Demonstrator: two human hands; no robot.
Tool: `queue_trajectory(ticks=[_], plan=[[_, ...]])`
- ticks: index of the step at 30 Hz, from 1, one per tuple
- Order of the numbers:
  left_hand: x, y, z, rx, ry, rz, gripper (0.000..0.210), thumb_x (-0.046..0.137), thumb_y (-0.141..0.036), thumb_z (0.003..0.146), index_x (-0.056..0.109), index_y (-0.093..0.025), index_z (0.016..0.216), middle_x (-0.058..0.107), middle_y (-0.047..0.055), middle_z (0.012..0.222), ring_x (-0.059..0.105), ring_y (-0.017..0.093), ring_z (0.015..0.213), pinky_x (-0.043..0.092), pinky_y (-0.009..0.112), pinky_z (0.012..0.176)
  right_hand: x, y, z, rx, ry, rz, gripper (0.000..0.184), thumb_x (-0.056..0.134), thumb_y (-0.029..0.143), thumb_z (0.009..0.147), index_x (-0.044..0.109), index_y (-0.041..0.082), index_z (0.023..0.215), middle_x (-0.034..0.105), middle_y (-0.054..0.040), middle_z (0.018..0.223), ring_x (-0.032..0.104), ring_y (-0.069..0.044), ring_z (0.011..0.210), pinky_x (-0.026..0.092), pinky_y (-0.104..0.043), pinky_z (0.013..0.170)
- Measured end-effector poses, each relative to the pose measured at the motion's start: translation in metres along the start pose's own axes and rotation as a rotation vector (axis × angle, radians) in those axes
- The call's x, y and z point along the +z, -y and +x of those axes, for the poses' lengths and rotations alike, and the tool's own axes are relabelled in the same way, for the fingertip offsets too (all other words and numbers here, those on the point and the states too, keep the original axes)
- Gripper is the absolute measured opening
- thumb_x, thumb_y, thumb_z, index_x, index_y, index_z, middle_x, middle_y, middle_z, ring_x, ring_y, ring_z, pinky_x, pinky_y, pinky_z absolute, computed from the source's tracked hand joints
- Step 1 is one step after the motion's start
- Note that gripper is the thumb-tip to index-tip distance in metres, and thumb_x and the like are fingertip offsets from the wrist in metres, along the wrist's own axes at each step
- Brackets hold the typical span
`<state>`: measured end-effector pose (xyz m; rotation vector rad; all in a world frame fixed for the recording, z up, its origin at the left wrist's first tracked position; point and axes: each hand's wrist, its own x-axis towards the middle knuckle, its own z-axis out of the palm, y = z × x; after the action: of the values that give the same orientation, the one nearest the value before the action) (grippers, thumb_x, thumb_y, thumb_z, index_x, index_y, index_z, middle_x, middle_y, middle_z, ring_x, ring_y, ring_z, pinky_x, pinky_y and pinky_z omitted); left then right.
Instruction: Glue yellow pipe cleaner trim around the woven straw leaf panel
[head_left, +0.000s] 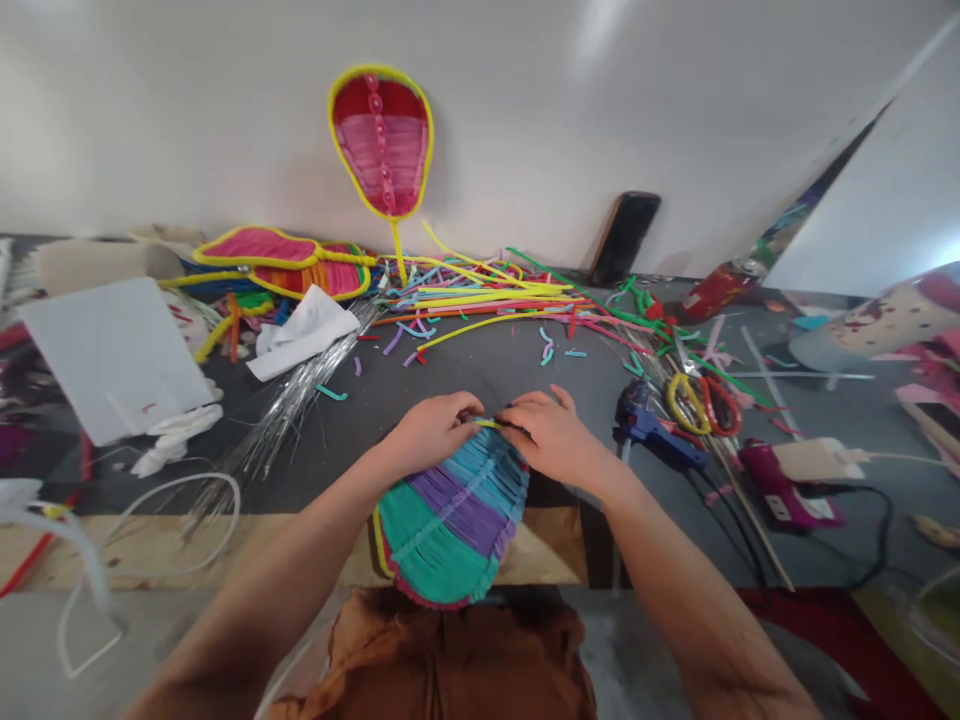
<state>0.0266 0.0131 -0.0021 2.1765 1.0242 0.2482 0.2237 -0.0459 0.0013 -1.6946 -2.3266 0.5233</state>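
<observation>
A rounded, fan-shaped craft piece (454,515) with teal, purple and blue bands hangs over the table's front edge, its narrow end toward the back. A braided strip runs down its middle, and part of a yellow edging shows on its left side. At the narrow end a short length of yellow pipe cleaner (487,423) shows between my hands. My left hand (437,432) pinches it from the left, fingers curled. From the right, my right hand (551,435) grips it at the same end, its fingertips partly hidden.
Behind lie loose pipe cleaners (487,298) and a pink fan (382,150) leaning on the wall. Silver wires (300,365) and white paper (116,355) are left. A phone (624,238), glue gun (656,428), scissors (701,400) and can (724,288) stand or lie right.
</observation>
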Motion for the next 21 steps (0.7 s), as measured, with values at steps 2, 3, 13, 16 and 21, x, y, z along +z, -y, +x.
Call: queue_trajectory(ticks=[2,3,13,16,21], plan=[[-0.003,0.0,-0.001,-0.023,0.04,-0.064,0.032,0.053,-0.037,0.085,0.062,-0.019,0.109,0.069,0.002,0.09,0.064,0.018,0.081,0.047,0.026,0.07,0.002,0.001,0.0,0.01,0.027,0.056,0.021,0.05,0.021,0.092,0.068,0.024,0.101,0.072,-0.0057,0.095,0.059,-0.023,0.103,0.018,-0.063,0.102],[-0.005,0.0,-0.001,-0.022,0.064,-0.084,0.034,0.052,-0.04,0.085,0.063,-0.019,0.109,0.07,0.002,0.091,0.064,0.018,0.081,0.046,0.026,0.07,0.003,0.001,-0.001,0.01,0.029,0.08,0.02,0.05,0.021,0.092,0.068,0.023,0.1,0.071,-0.0055,0.093,0.06,-0.022,0.101,0.019,-0.062,0.102],[0.0,-0.008,-0.001,-0.004,0.058,-0.127,0.018,0.053,-0.029,0.084,0.069,-0.02,0.087,0.07,0.0,0.086,0.064,0.015,0.08,0.046,0.024,0.071,0.011,-0.003,-0.007,-0.018,-0.063,0.229,0.01,0.06,0.02,0.086,0.068,0.024,0.085,0.069,-0.0004,0.083,0.06,-0.018,0.093,0.025,-0.051,0.1],[0.001,-0.009,0.0,0.007,0.047,-0.129,0.018,0.053,-0.027,0.084,0.069,-0.02,0.086,0.071,0.0,0.088,0.064,0.016,0.083,0.046,0.025,0.074,0.013,-0.003,-0.006,-0.022,-0.083,0.233,0.01,0.06,0.018,0.086,0.069,0.023,0.084,0.069,-0.0002,0.082,0.059,-0.017,0.09,0.029,-0.048,0.097],[-0.013,-0.005,-0.002,-0.08,0.074,-0.298,0.038,0.05,-0.044,0.087,0.065,-0.018,0.11,0.071,0.005,0.106,0.064,0.019,0.096,0.049,0.027,0.08,0.007,-0.01,-0.007,-0.003,-0.187,0.221,0.01,0.059,0.018,0.086,0.068,0.023,0.083,0.069,-0.0009,0.081,0.06,-0.019,0.089,0.032,-0.045,0.094]])
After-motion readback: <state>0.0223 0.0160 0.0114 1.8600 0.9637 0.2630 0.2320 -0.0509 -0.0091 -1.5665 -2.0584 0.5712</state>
